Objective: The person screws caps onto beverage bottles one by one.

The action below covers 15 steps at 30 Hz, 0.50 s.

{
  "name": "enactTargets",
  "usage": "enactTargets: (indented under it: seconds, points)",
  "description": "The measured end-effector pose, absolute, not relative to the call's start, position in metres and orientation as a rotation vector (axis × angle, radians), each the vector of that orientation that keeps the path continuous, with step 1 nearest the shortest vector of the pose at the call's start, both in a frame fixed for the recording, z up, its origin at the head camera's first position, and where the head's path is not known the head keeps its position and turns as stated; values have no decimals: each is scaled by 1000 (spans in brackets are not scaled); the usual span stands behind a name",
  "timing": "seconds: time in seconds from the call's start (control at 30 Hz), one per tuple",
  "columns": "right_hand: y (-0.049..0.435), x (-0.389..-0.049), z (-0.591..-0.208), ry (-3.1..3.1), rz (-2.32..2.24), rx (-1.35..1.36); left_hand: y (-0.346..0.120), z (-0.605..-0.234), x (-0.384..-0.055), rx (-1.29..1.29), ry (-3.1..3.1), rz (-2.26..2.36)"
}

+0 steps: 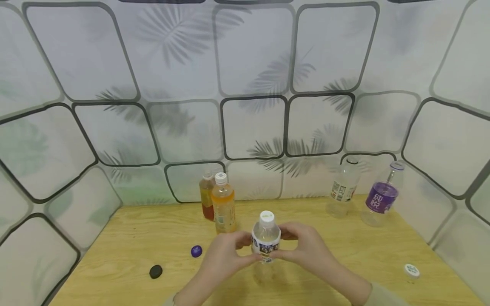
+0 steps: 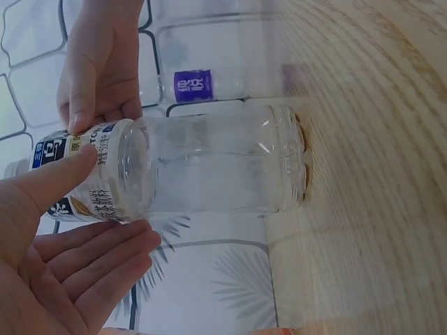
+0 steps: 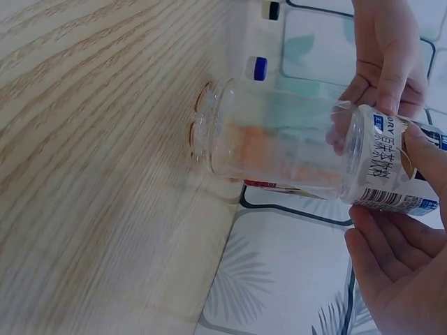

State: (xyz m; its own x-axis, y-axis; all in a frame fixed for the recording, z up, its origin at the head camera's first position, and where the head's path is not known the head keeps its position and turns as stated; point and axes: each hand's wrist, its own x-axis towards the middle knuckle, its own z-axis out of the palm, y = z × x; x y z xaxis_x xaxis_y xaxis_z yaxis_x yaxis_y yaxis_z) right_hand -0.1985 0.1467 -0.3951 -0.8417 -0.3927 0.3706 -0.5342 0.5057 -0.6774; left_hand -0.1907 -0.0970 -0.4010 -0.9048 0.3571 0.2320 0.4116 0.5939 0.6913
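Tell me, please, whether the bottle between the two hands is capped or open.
Capped: in the head view, a white cap sits atop the bottle; tightness cannot be told.

From the head, the view looks forward and down across the desk (image 1: 115, 242) to the wall (image 1: 254, 127); both wrist views, turned sideways, face the bottle (image 2: 209, 164) closely from opposite sides. All three share it.

tea-drink bottle (image 1: 266, 231): clear, white cap (image 1: 267, 218), white-and-blue label (image 1: 266, 247) | rightmost bottle (image 1: 383, 197): clear, purple-labelled | wall covering (image 1: 252, 127): pale, grey-outlined, leaf-printed | table (image 1: 134, 238): yellow, wood-grained
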Motion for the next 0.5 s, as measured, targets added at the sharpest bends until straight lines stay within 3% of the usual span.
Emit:
enactTargets:
  seconds: [0.5]
  points:
    - [126,-222,-387,-2595,1185,652,-96,-394,-206,-485,-2690,-916]
